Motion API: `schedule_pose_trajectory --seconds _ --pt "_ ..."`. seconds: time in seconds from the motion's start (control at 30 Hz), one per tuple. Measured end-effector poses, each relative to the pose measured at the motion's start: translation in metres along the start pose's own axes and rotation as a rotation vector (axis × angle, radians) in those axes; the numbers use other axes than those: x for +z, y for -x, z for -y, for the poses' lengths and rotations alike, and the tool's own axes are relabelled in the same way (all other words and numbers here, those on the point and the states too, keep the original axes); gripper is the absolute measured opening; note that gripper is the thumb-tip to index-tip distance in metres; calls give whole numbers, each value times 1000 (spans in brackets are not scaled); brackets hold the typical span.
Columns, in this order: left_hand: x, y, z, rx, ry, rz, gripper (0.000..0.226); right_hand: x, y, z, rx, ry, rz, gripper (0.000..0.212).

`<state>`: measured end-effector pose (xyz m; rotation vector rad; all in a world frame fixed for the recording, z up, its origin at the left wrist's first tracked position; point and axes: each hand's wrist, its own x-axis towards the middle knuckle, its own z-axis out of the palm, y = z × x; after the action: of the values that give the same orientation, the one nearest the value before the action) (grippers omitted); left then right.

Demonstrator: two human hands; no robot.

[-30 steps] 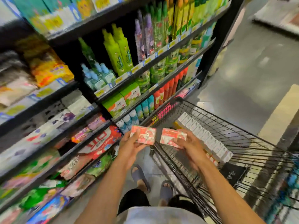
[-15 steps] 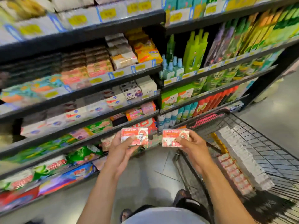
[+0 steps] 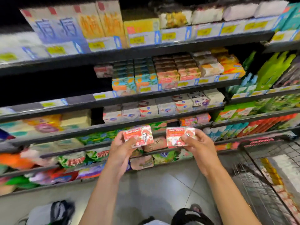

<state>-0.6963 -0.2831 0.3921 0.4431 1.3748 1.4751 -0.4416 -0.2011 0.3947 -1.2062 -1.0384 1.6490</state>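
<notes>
**Q:** How do the fingers engage the two cartons?

**A:** The left thumb (image 3: 131, 141) presses the lower part of the printed face of the left red-and-white cardboard box (image 3: 140, 134). The other fingers curl behind it, so the left hand (image 3: 121, 150) pinches the box from below. The right hand (image 3: 197, 147) does the same: its thumb (image 3: 186, 137) lies on the face of the right red-and-white cardboard box (image 3: 176, 137), with the fingers wrapped round the back and the right end.

**Q:** Why this grip?

**A:** Judged from the pose, it leaves most of each label uncovered. The two boxes sit side by side, apart, at one height, which suits comparing them or presenting them to a shelf slot.

**Q:** Orientation?

**A:** Each printed face points at the camera. The title line runs along the top edge, so both boxes are upright for reading. Each long axis runs left to right, roughly parallel to the shelf fronts. The left box rises slightly towards its right end, and the right box is near level.

**Q:** Location?

**A:** Both boxes are in the air, resting on nothing. They are in front of the front edge of a lower black metal shelf (image 3: 97, 146), below the row of white soap cartons (image 3: 164, 108). The wire shopping cart (image 3: 253, 181) stands to the right, well apart from both hands.
</notes>
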Motion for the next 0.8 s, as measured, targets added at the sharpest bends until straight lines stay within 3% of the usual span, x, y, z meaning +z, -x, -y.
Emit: schedule_pose_trajectory --seconds 0.27,0.43,0.6,0.8 --pt "-56 -10 -69 108 -62 -61 37 75 -19 23 -65 33 84 35" --pt "-78 -30 -107 171 -162 -79 48 108 -41 32 -106 45 92 23" --pt "-94 -54 -137 227 -213 -115 41 133 -70 46 -123 29 139 19" --pt "-103 -91 -176 245 -247 -81 40 159 -101 53 -170 34 168 42"
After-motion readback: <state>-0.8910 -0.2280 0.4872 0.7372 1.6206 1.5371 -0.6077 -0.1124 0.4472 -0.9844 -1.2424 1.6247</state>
